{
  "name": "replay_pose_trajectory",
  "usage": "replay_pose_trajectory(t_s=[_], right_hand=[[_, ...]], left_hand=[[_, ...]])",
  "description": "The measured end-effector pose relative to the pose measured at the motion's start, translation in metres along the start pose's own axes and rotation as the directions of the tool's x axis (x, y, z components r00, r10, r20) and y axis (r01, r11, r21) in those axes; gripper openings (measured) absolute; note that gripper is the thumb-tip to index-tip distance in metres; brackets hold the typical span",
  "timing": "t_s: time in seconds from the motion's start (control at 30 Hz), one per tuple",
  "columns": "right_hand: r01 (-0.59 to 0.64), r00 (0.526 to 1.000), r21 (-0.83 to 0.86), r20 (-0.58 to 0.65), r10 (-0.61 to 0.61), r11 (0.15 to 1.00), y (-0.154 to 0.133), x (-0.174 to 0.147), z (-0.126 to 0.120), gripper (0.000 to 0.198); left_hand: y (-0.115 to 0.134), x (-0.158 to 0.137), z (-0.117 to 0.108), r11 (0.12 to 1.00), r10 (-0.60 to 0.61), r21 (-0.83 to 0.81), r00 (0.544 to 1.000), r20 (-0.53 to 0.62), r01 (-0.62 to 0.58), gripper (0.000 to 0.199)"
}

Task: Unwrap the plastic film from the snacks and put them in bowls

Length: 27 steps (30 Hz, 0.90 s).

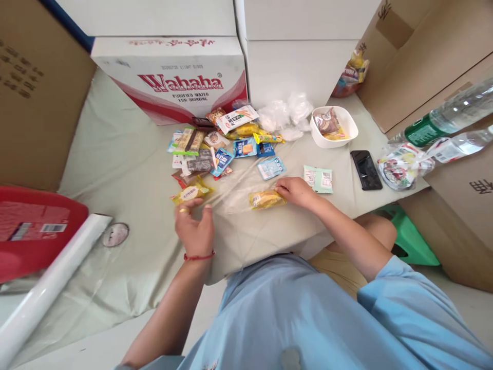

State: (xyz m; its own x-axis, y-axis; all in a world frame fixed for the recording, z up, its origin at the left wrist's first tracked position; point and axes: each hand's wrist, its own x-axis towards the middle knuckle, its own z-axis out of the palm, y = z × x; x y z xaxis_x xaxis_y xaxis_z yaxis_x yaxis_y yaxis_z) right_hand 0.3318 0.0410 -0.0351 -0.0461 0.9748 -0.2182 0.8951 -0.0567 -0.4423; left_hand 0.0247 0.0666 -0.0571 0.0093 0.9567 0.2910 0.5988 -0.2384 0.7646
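Observation:
My right hand [297, 191] pinches the right end of a yellow-wrapped snack packet [265, 199] at the cloth's front edge. My left hand [195, 226] wears a ring and a red cord bracelet. Its thumb stands apart from the curved fingers, which are just below another yellow packet [191, 193] with a pale oval label; whether they touch it I cannot tell. Beyond the hands lies a heap of mixed snack packets, among them a white packet [237, 119] and a blue packet [245, 147]. A light blue packet [271, 168] and a pale green packet [318, 179] lie separately.
A white bowl [334, 139] holds a few packets, beside crumpled clear plastic bags [287, 114]. A black phone [366, 170] lies to the right, near plastic bottles [447, 121]. A Wahaha carton [181, 85] stands behind; a red container [38, 231] and white roll [57, 282] are left.

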Motion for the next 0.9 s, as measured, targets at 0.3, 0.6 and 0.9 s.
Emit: replay_pose_trajectory(t_s=[0.3, 0.6, 0.9], right_hand=[[-0.017, 0.999, -0.091, 0.049, 0.022, 0.996, -0.014, -0.006, -0.002, 0.024], [0.079, 0.977, -0.188, -0.18, -0.113, 0.979, -0.018, 0.026, -0.036, 0.03], [0.054, 0.995, -0.188, 0.092, -0.038, 0.981, -0.042, 0.091, -0.026, 0.033]], left_hand=[[0.065, -0.032, 0.028, 0.812, 0.521, 0.032, 0.748, 0.412, -0.583, 0.041], [0.04, -0.027, 0.061, 0.788, 0.54, 0.084, 0.751, 0.38, -0.61, 0.036], [0.036, -0.025, 0.065, 0.751, 0.628, 0.06, 0.739, 0.243, -0.658, 0.035]])
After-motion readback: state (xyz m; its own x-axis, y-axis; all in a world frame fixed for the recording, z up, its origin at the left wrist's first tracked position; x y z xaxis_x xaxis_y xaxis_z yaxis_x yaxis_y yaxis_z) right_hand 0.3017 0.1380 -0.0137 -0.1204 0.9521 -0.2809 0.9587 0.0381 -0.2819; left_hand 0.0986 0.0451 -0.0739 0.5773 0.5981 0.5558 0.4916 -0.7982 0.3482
